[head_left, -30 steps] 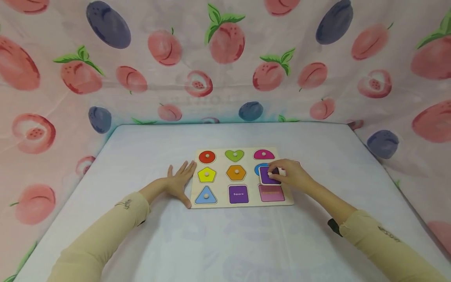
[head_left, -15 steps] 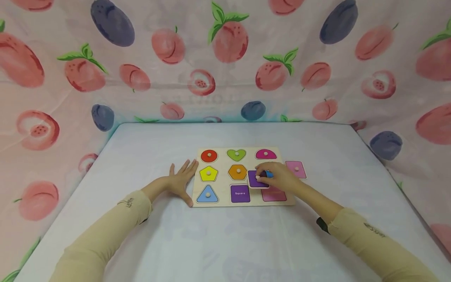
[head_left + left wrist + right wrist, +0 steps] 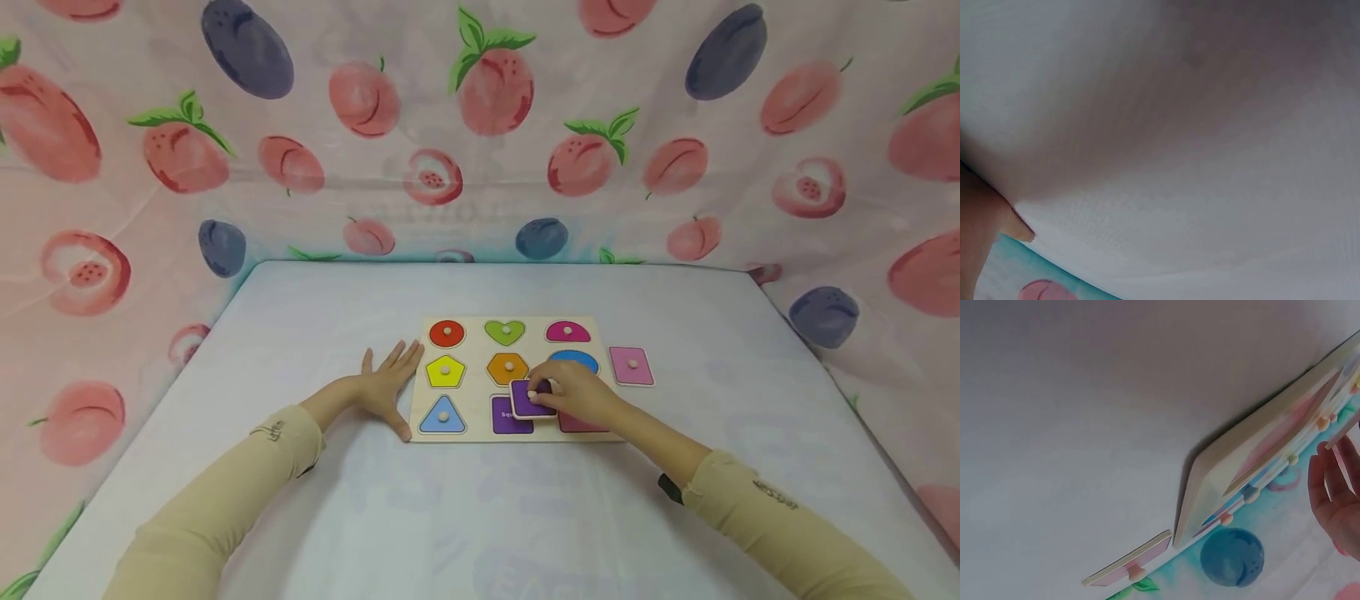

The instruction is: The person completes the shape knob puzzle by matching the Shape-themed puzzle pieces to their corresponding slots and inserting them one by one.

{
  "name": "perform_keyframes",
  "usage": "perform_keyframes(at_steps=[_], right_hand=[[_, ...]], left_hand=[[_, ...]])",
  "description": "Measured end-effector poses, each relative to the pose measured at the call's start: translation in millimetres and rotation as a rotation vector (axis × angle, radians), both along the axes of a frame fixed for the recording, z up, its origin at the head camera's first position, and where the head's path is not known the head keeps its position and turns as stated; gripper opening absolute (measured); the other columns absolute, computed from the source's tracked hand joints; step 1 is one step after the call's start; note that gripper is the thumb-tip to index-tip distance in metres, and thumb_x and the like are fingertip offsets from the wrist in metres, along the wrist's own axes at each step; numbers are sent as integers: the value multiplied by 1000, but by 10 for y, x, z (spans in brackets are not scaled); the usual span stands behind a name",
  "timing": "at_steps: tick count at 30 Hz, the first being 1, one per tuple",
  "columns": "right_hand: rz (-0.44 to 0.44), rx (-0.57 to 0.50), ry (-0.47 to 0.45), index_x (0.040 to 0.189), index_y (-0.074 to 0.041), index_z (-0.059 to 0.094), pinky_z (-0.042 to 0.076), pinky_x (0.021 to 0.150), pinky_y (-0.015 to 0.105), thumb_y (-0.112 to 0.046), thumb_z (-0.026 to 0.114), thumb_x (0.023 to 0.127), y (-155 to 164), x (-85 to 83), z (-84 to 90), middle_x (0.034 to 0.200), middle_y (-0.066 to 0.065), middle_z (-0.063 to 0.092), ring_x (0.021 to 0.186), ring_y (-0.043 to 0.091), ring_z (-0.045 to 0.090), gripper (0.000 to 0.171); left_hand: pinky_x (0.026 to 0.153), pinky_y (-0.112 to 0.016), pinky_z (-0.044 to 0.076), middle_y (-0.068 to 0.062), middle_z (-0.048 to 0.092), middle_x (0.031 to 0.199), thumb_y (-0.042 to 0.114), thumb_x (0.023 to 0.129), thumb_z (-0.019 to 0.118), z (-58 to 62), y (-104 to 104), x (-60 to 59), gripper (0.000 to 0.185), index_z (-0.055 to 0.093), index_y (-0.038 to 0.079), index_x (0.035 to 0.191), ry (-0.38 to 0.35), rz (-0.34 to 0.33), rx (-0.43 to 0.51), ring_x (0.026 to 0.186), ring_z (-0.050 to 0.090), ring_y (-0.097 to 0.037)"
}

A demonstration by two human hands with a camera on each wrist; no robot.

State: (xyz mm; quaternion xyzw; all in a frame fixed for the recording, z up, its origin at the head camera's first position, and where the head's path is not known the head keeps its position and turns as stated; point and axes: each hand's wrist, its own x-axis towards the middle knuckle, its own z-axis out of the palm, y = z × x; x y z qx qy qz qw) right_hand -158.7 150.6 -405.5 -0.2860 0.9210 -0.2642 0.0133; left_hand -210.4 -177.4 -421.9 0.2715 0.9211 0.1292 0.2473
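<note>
In the head view my right hand (image 3: 577, 390) pinches the small round knob of a purple square puzzle piece (image 3: 522, 403). The piece hangs slightly tilted over the right part of the purple recess (image 3: 504, 417) in the bottom row of a wooden peg puzzle board (image 3: 476, 433). My left hand (image 3: 384, 392) lies with its fingers spread against the board's left edge. A pink recess (image 3: 583, 425) to the right is partly covered by the right hand. In the right wrist view the right hand (image 3: 1338, 500) appears at the right edge, mostly cut off.
A pink puzzle piece (image 3: 632, 367) with a knob lies on the white table just right of the board. Seated in the board are several knobbed shapes, among them a red circle (image 3: 447, 333), an orange hexagon (image 3: 507, 368) and a blue triangle (image 3: 442, 417). A fruit-print cloth (image 3: 480, 200) stands behind.
The right hand has carried the purple square piece left and toward the near side, from over the blue oval to the purple recess. The left hand has stayed at the board's edge.
</note>
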Motion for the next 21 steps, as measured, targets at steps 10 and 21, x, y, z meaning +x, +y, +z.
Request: perform_keyframes(at_steps=[10,21], right_hand=[[-21,13,-15,90,-9,68,49,71,24,-15,70,85,-120,38,-63,96,5,70,81,14,55,8],[-44,40,-22,87,-12,67,51,87,36,-17,70,85,-226,90,-110,96,2,70,91,17,59,5]], left_hand=[[103,-69,-18,-14,-17,158,52,60,83,-43,14,-26,139,-10,4,150,29,7,-49,143,-22,-35],[103,-68,-20,-13,-19,157,53,59,83,-22,-1,-9,140,-12,5,150,27,8,-53,143,-23,-33]])
